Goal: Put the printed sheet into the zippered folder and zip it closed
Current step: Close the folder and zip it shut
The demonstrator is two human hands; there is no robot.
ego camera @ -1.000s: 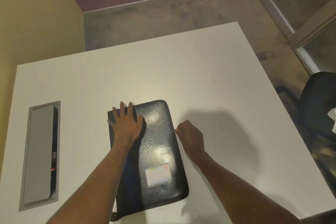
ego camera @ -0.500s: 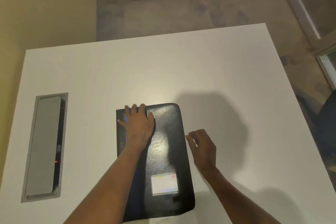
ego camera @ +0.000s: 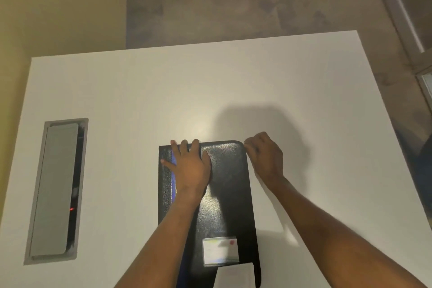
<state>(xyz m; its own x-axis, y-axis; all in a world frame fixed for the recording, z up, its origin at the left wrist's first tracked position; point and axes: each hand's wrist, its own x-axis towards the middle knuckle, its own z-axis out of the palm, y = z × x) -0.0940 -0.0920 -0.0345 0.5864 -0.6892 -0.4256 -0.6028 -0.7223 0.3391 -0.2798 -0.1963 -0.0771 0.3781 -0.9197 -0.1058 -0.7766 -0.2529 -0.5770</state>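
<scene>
Left hand (ego camera: pixel 190 166): flat, fingers spread, pressing on the far left part of the folder (ego camera: pixel 229 194).
Right hand (ego camera: pixel 265 156): fingers curled, pinching at the folder's far right corner; what it pinches is too small to tell.
Folder: black, closed, flat on the white table (ego camera: pixel 233 89).
Grey hatch (ego camera: pixel 56 190): well left of the folder.

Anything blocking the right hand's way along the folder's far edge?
Yes: the left hand lies flat on the folder, its fingertips reaching the far edge, left of the right hand pinching at the far right corner. Nothing else shows there.
</scene>
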